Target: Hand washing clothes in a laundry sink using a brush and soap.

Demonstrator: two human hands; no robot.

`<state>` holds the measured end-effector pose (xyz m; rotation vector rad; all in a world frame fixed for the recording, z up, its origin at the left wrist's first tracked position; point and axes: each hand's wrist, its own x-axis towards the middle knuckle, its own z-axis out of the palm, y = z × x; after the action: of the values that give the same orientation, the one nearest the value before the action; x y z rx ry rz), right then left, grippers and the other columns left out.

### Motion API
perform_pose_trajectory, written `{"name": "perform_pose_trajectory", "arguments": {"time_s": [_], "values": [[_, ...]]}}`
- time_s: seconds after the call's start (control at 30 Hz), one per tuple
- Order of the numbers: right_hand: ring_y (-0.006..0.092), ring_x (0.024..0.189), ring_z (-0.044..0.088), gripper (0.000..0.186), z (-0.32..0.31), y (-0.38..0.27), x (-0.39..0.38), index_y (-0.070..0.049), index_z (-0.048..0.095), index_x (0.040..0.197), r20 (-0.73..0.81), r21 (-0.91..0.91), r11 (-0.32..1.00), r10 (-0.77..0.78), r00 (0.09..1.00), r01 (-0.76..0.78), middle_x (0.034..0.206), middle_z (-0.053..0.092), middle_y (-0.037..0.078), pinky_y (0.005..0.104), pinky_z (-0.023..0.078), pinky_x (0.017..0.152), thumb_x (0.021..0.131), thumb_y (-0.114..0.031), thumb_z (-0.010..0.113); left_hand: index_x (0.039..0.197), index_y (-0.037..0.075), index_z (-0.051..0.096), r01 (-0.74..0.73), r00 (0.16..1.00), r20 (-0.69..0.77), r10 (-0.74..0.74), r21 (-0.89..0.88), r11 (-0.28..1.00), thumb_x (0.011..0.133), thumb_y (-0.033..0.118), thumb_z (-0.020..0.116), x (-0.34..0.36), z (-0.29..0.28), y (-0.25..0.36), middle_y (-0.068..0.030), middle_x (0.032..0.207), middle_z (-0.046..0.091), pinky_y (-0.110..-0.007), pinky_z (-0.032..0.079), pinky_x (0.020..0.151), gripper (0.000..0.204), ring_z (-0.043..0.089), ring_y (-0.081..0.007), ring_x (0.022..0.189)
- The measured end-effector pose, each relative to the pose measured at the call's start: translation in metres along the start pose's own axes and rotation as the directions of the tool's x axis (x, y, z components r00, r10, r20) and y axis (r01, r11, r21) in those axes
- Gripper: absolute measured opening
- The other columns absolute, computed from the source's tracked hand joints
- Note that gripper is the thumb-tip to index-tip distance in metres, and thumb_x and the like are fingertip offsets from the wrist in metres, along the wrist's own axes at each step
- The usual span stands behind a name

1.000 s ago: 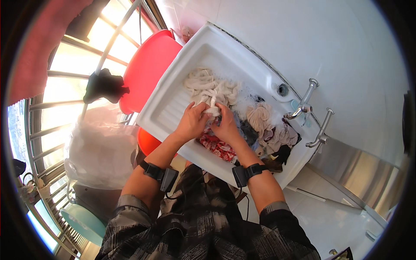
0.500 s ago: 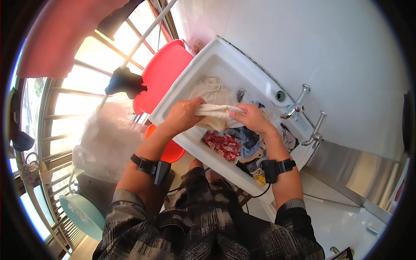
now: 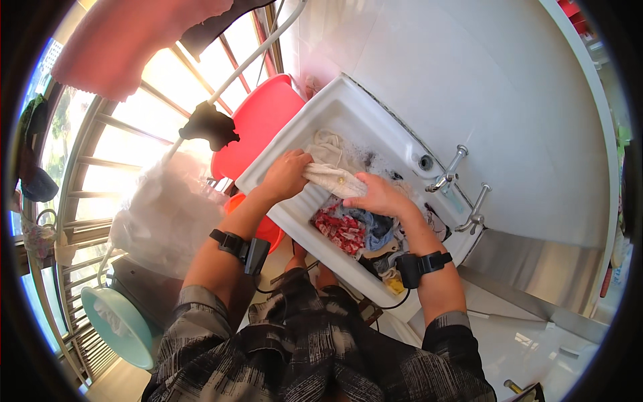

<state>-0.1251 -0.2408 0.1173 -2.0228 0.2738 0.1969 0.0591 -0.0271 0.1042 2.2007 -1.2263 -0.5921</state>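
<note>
Since previous frame, right hand [image 3: 380, 195] has dropped slightly: white cloth [image 3: 328, 178], nearly level then, now slants down toward 4 o'clock. Cloth stretched above sink [image 3: 365, 120]. Left hand [image 3: 284, 177] at its 9 o'clock end, fingers pinching it; right fingers and thumb pinching opposite end. Seen from cloth: red patterned fabric [image 3: 340, 231] at 6, blue fabric [image 3: 379, 229] between 4 and 5, tap [image 3: 445, 178] at 3, pinkish-red basin [image 3: 251, 124] at 10.

Short-sleeved garment [image 3: 321, 368], black with grey streaks; plain grey cuffs [image 3: 201, 299]. Black arm straps [image 3: 437, 261], left and right, each with boxy unit [image 3: 256, 256], thin black cable [image 3: 395, 307].
</note>
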Motion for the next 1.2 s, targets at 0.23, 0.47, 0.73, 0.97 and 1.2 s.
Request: {"name": "perform_pose_trajectory", "arguments": {"time_s": [0.23,0.47,0.73,0.97,1.2], "values": [[0.0479,0.104,0.066,0.034,0.111,0.062,-0.011,0.002,0.067,0.109,0.075,-0.305,0.942,0.17,0.983,-0.139,0.109,0.07,0.026,0.0508,0.052,0.095,0.084,-0.021,0.066,0.098,0.009,0.068,-0.003,1.0,-0.001,0.003,0.204,0.979,0.075,0.004,0.072,-0.062,0.079,-0.063,-0.012,0.117,0.07,-0.048,0.049,0.102,0.024,0.06,-0.035,0.123],[0.0466,0.107,0.068,0.045,0.141,0.068,-0.021,-0.001,0.065,0.122,0.38,-0.359,0.912,0.338,0.861,-0.199,0.111,0.071,0.028,0.0487,0.053,0.096,0.09,-0.033,0.063,0.114,0.011,0.071,0.025,0.896,0.42,-0.146,0.28,0.96,0.084,0.014,0.071,-0.058,0.043,-0.03,-0.0102,0.12,0.071,-0.049,0.049,0.104,0.03,0.058,-0.0306,0.131],[0.0451,0.126,0.058,0.042,0.146,0.15,0.031,-0.011,0.065,0.131,-0.474,-0.065,0.992,0.061,0.879,-0.104,0.14,0.058,0.025,0.0508,0.05,0.104,0.091,-0.025,0.068,0.12,0.013,0.072,-0.198,0.945,-0.183,0.27,0.335,0.921,0.091,0.022,0.068,0.026,0.115,-0.064,-0.0103,0.118,0.068,-0.051,0.051,0.099,0.03,0.066,-0.0289,0.114],[0.0437,0.12,0.061,0.04,0.152,0.118,0.031,-0.009,0.068,0.127,-0.019,-0.322,0.914,0.254,0.967,-0.246,0.138,0.061,0.022,0.0492,0.052,0.1,0.091,-0.025,0.068,0.113,0.013,0.073,-0.073,0.9,0.412,-0.145,0.47,0.88,0.085,0.024,0.071,0.02,0.109,-0.065,-0.0063,0.115,0.072,-0.045,0.051,0.095,0.03,0.065,-0.0272,0.116],[0.0468,0.121,0.06,0.047,0.131,0.172,0.046,-0.01,0.062,0.135,-0.429,-0.049,0.933,0.303,0.851,-0.357,0.14,0.059,0.022,0.052,0.05,0.1,0.091,-0.025,0.068,0.103,0.01,0.071,-0.126,0.983,0.17,0.072,0.336,0.933,0.086,0.022,0.068,0.031,0.098,-0.053,-0.0106,0.115,0.071,-0.049,0.052,0.091,0.02,0.066,-0.0306,0.111]]}}
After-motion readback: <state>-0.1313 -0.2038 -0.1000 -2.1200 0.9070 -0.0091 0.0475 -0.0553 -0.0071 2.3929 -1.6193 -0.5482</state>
